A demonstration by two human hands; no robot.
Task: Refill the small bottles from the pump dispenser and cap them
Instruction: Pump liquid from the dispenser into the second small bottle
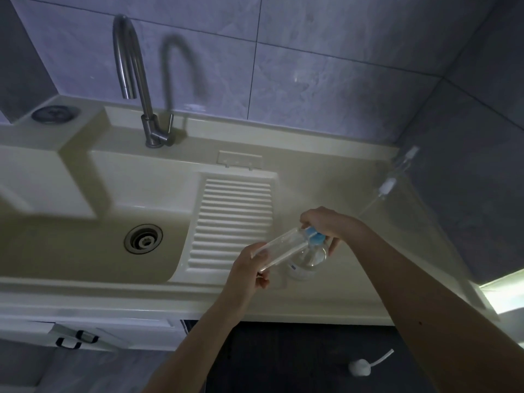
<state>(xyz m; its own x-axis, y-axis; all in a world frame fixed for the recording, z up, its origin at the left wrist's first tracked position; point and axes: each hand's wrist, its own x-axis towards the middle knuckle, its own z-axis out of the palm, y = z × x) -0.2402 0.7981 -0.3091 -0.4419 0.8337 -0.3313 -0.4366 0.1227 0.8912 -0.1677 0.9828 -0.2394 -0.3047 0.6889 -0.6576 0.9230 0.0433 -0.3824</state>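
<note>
The left hand [249,268] holds a clear small bottle [283,248] by its lower end, fingers [262,279] curled round it, the bottle tilted so its mouth points up and right toward the blue pump head [314,236]. The right hand [326,225] sits on top of that pump head, its fingers bent over it and the thumb reaching down the right side; how hard it presses cannot be told. Under the right fingers stands the clear dispenser [309,265], upright on the cream table [340,302], with a small blue mark low on its left side. The bottle mouth meets the pump spout just left of the right fingers; whether any liquid flows cannot be told. Left of the left fingers lies the ribbed washboard [232,222], sloping into the sink [85,251] with its round drain [143,239]. The table's front edge [283,313] runs just below the left wrist, near the dispenser's base, with dark floor beyond it. Right of the right fingers the table stretches open to the grey wall, where another clear bottle [402,163] with a spray top and a white-capped piece [387,187] stand well apart from the hands, close to the back corner. The faucet [133,80] rises far up and left. On the floor below the right forearm lies a white round object [359,367] with a cord.
</note>
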